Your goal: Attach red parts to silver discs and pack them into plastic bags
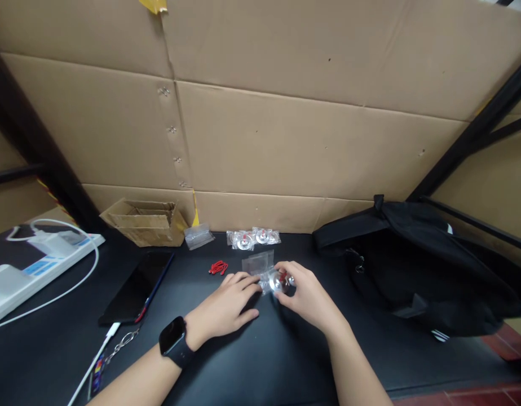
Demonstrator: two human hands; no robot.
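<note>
My right hand grips a shiny round metal disc with something red at its middle, thumb below and fingers above. Beside it lies a small clear plastic bag, with its lower part next to the disc. My left hand rests palm down with its fingers stretched out, and the fingertips touch the edge of this bag. A coiled red cord lies just beyond the left hand. Farther back are several similar bagged silver discs with red centres.
An open cardboard box and another clear bag stand by the cardboard wall. On the left are a phone with its charging cable and a power strip. A black backpack lies at right.
</note>
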